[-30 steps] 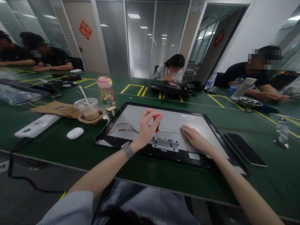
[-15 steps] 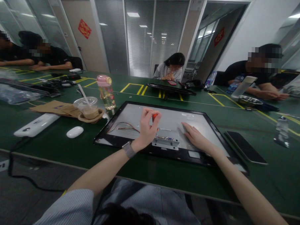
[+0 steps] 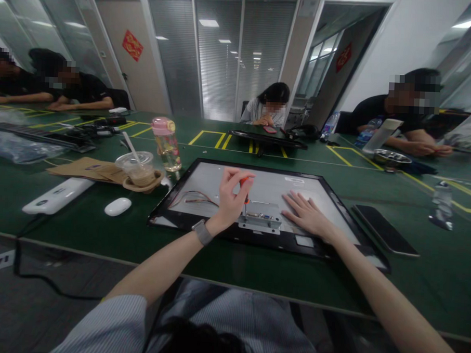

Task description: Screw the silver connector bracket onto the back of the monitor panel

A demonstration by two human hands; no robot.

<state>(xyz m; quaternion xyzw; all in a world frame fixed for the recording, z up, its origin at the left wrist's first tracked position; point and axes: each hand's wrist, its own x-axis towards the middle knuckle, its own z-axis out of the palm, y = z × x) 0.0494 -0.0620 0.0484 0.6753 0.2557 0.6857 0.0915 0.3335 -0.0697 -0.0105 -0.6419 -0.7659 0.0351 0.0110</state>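
My left hand (image 3: 232, 197) grips the screwdriver (image 3: 247, 201) by its orange handle, shaft down, nearly upright, at the left end of the bracket (image 3: 260, 224) on the panel (image 3: 204, 183). My right hand (image 3: 306, 214) grasps nothing, lying on the panel with fingers spread. The panel rests on the table (image 3: 223, 270), between cup (image 3: 139, 173) and phone (image 3: 385, 230).

L hand (image 3: 230, 198) is pinching: thumb (image 3: 244, 194) bending in twd curled fingers (image 3: 235, 175), raised abv L wrist (image 3: 214, 227). L forearm (image 3: 163, 264) is slanting fwd frm lower L. R hand (image 3: 306, 216) is lying flat, palm dn, fingers spreading apart; R forearm (image 3: 387, 287) is reaching in diag. frm lower R.
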